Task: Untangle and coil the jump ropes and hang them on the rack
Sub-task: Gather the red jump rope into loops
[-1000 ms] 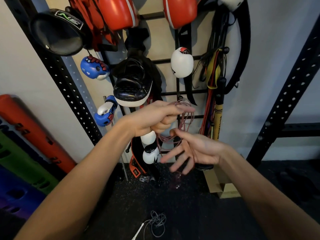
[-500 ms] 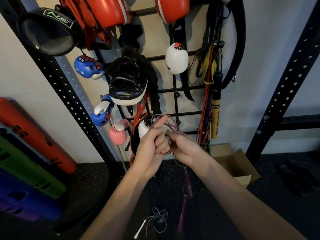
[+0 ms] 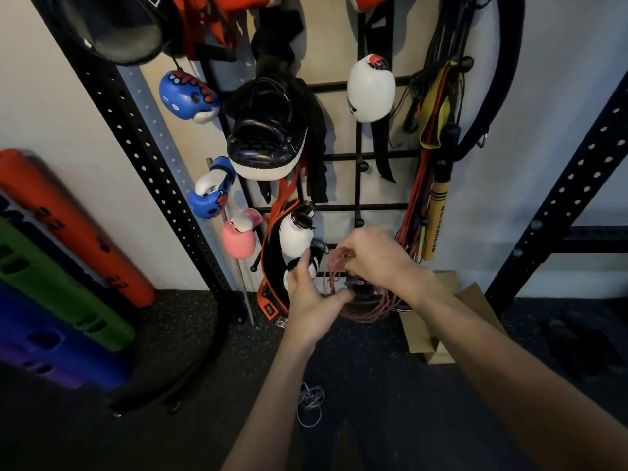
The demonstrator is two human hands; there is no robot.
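A coiled pink jump rope (image 3: 365,309) hangs in loops at the lowest bar of the black wall rack (image 3: 356,207). My right hand (image 3: 377,260) pinches the top of the coil against the rack. My left hand (image 3: 314,300) reaches in from below, thumb up, fingertips touching the coil's lower left side. A second, grey-white jump rope (image 3: 311,404) lies in a loose tangle on the dark floor between my forearms.
Boxing gloves (image 3: 370,90), a black focus pad (image 3: 268,137), straps and resistance bands (image 3: 431,164) crowd the rack. Black perforated uprights (image 3: 149,171) flank it. Coloured foam rollers (image 3: 68,232) lean at left. An open cardboard box (image 3: 438,334) sits on the floor right of the coil.
Both hands have moved down and toward the rack with the pink coil. The right hand now holds its top at the lowest bar; the left hand's grip has loosened to a touch.
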